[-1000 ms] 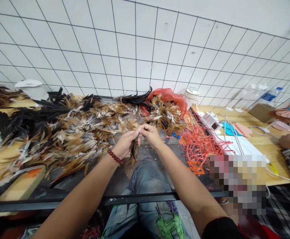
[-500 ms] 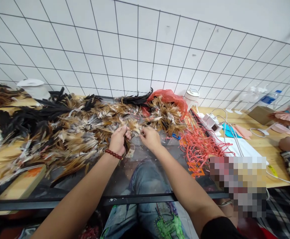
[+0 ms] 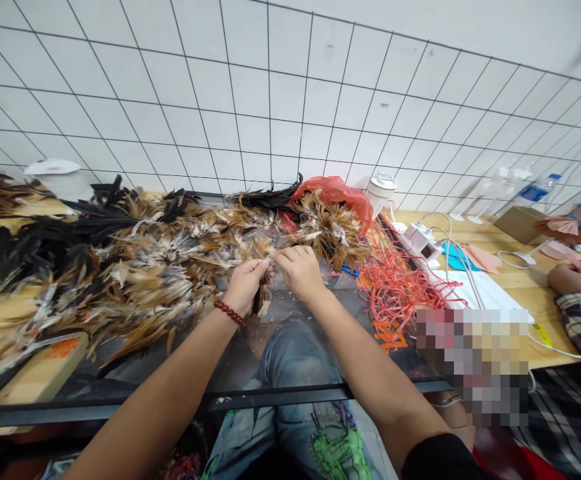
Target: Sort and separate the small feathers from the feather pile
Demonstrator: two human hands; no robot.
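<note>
My left hand (image 3: 246, 285), with a red bead bracelet at its wrist, is closed on a small bunch of brown feathers (image 3: 259, 301) that hangs below its fingers. Thumb and fingertips of my right hand (image 3: 298, 272) pinch together right at the left fingertips; what they grip is too small to make out. Both hands are just over the dark tabletop (image 3: 290, 347). To their left spreads a large heap of brown and whitish feathers (image 3: 155, 267), with long black feathers (image 3: 45, 247) at its far side.
Beyond my right hand lie a feather bunch (image 3: 333, 230) and a red plastic bag (image 3: 328, 190). Tangled red strings (image 3: 395, 287) are to the right, beside a white charger (image 3: 420, 241) with cables. A white cup (image 3: 381, 190) stands near the wire grid (image 3: 270, 100). Another person's arm (image 3: 575, 277) rests at far right.
My right hand has moved left and slightly up, so its fingertips now meet those of my left hand. The light tuft seen between them is now mostly covered.
</note>
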